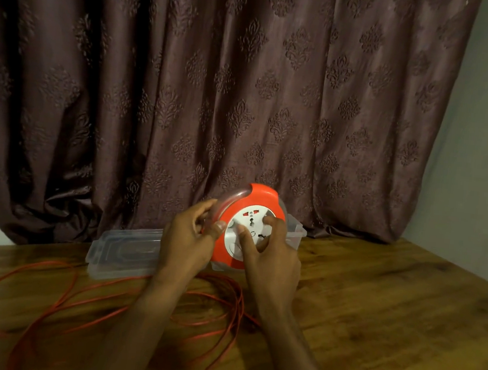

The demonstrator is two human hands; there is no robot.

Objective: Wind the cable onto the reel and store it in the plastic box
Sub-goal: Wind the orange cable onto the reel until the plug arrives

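Cable [55,301] is lying in loose orange loops beneath both forearms, unwound. Left hand [185,239] is gripping the cable reel [248,215] rim, steadying it upright; right hand [271,256] is pinching its white hub, presumably for turning. Plastic box [296,233] is waiting just behind.

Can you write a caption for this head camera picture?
Two hands hold the reel above loose cable on the table.
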